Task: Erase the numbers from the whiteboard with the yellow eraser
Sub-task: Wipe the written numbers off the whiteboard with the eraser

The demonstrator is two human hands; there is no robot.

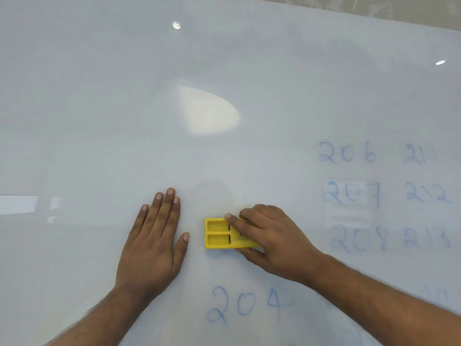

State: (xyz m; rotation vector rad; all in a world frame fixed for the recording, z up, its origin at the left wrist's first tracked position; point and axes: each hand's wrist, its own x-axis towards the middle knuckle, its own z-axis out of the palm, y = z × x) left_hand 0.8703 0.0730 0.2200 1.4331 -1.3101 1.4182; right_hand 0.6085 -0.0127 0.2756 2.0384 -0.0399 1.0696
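The right hand point(270, 242) grips the eraser point(219, 233) flat on the whiteboard point(99, 121), fingers curled over its top and thumb under its near edge; the eraser's free end sticks out past the fingertips toward the left hand point(152, 243). That hand lies flat, fingers straight, holding nothing. Below the right hand stands 204 point(245, 305); beyond its wrist, faint numbers point(384, 196).

The eraser point(218, 233) is yellow with black slots, the numbers point(245, 305) faint blue on a white whiteboard point(99, 108).
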